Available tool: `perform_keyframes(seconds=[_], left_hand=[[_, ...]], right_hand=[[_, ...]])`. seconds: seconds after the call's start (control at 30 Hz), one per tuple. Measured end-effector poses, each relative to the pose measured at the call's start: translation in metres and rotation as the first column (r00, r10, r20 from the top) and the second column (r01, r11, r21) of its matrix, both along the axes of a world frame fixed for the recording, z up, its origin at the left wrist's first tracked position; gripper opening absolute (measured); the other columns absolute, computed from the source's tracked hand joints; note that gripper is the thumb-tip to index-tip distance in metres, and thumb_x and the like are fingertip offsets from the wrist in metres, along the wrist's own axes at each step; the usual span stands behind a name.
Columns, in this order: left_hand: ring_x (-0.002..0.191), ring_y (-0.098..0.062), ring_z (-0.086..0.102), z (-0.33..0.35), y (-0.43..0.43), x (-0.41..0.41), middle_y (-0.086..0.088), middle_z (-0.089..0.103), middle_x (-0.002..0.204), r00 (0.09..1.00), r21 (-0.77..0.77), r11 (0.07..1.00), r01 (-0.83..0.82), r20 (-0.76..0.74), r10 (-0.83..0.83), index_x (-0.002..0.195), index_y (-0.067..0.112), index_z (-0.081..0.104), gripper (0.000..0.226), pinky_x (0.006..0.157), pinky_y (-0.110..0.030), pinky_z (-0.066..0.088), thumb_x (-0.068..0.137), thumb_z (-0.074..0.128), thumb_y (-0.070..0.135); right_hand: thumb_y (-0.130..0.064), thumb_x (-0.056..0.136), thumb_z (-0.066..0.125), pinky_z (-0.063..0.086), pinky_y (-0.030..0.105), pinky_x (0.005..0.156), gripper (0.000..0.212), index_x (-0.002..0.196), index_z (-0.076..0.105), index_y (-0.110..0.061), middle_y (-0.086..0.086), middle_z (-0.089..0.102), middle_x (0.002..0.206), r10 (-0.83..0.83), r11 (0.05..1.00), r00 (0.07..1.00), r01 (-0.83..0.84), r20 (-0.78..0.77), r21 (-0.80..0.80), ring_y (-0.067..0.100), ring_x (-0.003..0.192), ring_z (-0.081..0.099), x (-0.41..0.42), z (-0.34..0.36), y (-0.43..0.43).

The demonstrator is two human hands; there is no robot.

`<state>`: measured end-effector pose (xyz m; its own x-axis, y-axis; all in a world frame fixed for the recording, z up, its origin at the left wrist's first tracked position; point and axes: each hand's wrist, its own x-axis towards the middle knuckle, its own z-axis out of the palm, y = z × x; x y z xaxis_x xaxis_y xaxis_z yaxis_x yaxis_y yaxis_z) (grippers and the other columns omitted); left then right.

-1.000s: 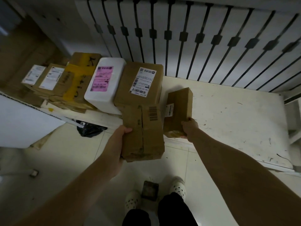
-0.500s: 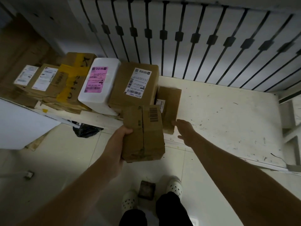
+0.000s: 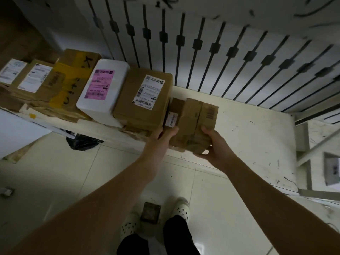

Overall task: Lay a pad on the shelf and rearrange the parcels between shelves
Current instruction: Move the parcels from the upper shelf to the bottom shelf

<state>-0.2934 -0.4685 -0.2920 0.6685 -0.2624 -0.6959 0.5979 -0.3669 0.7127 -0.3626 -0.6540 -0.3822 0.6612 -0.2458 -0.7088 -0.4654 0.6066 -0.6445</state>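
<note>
Left hand (image 3: 163, 133) grips the box (image 3: 196, 122) by its left side, thumb on top; right hand (image 3: 215, 145) cups its near corner, fingers curled beneath. Box sits over the shelf (image 3: 257, 129) front edge (set down or not, unclear), partly covering a small parcel (image 3: 174, 108) beside the carton (image 3: 145, 102).

A row of parcels (image 3: 73, 85) runs along the left part of the shelf (image 3: 253, 129), before the railing (image 3: 211, 52), with a carton (image 3: 145, 100) at its right end. Just right of that carton lies a small parcel (image 3: 175, 105), and the held parcel (image 3: 196, 124) overlaps it at the shelf's front edge, between the left grip (image 3: 161, 134) and the right grip (image 3: 216, 148). A bag (image 3: 82, 142) lies on the floor (image 3: 55, 172) below.
</note>
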Motion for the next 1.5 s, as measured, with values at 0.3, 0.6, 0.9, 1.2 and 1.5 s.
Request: perform_keyframes(seconds=[0.3, 0.6, 0.9, 1.2, 1.5], left_hand=[[0.108, -0.02, 0.057, -0.039, 0.056, 0.029, 0.01, 0.058, 0.105, 0.973, 0.121, 0.967, -0.225, -0.02, 0.229, 0.132, 0.022, 0.058, 0.034, 0.103, -0.047, 0.049, 0.099, 0.056, 0.03], [0.107, -0.021, 0.06, -0.024, 0.068, 0.027, 0.001, 0.057, 0.113, 0.954, 0.112, 0.957, -0.269, -0.108, 0.281, 0.131, 0.015, 0.058, 0.031, 0.098, -0.042, 0.052, 0.102, 0.052, 0.025], [0.102, -0.023, 0.069, 0.085, 0.051, 0.018, -0.004, 0.072, 0.109, 0.999, -0.11, 0.993, -0.034, -0.036, 0.03, 0.095, 0.018, 0.064, 0.009, 0.096, -0.047, 0.055, 0.099, 0.058, 0.023], [0.092, -0.029, 0.075, 0.263, 0.057, -0.047, -0.012, 0.077, 0.1, 0.713, -0.226, 0.682, 0.696, 0.333, -0.617, 0.112, 0.01, 0.07, 0.022, 0.086, -0.039, 0.06, 0.099, 0.055, 0.019], [0.082, -0.025, 0.074, 0.391, 0.015, -0.044, -0.015, 0.077, 0.103, 0.762, -0.461, 0.616, 0.639, 0.49, -0.424, 0.108, 0.009, 0.069, 0.02, 0.082, -0.041, 0.056, 0.098, 0.057, 0.022]], right_hand=[[-0.035, 0.093, 0.07, 0.053, 0.063, 0.094, 0.063, 0.147, 0.042, -0.022, 0.006, 0.056, 0.139, 0.078, 0.993, 0.979, -0.094, -0.19, -0.077, 0.034, 0.123, 0.057, 0.074, -0.064, 0.015], [-0.036, 0.101, 0.058, 0.04, 0.048, 0.112, 0.063, 0.155, 0.032, -0.02, 0.006, 0.041, 0.155, 0.163, 0.946, 0.941, -0.234, -0.296, -0.223, 0.03, 0.138, 0.044, 0.065, -0.032, 0.018], [-0.041, 0.1, 0.058, 0.054, 0.047, 0.095, 0.044, 0.131, 0.058, -0.011, 0.016, 0.062, 0.129, 0.01, 0.961, 0.988, -0.052, -0.155, -0.271, 0.037, 0.108, 0.067, -0.016, 0.107, 0.023], [-0.028, 0.099, 0.061, 0.055, 0.048, 0.094, 0.033, 0.12, 0.066, -0.002, 0.021, 0.071, 0.115, 0.082, 0.86, 0.988, -0.002, 0.134, -0.51, 0.029, 0.091, 0.071, -0.098, 0.3, 0.071], [-0.028, 0.096, 0.063, 0.058, 0.037, 0.073, 0.032, 0.11, 0.069, 0.0, 0.014, 0.074, 0.092, -0.251, 0.563, 0.833, 0.54, 0.493, -0.626, 0.025, 0.074, 0.068, -0.168, 0.439, 0.042]])
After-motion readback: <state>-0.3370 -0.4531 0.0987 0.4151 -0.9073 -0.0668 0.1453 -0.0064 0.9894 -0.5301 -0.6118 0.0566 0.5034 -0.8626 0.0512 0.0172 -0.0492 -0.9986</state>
